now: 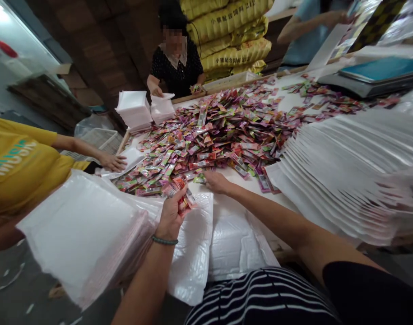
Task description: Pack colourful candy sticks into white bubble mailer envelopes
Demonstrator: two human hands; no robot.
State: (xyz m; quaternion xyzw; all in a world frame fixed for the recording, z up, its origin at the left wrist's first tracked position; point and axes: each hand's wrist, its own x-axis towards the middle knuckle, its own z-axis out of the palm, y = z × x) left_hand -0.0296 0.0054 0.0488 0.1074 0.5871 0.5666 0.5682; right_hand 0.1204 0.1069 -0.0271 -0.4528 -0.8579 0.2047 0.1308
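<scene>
The left hand [170, 213] holds partly covered red packets [185, 204]; I cannot tell the grip of the right hand [217, 182].

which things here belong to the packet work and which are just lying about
Seemingly in use:
packets in the left hand
packet pile by the right hand
nearest white pouch

Probably just lying about:
yellow sacks
white basket

A bunch of glossy red printed sachets [186, 203] is held tilted, just off the view's centre toward seven o'clock. From it, toward two o'clock, one greenish sachet [200, 177] lies at the near edge of the loose sachet heap [223, 131], which rises toward one o'clock, red, purple and green, crossing every way.
</scene>
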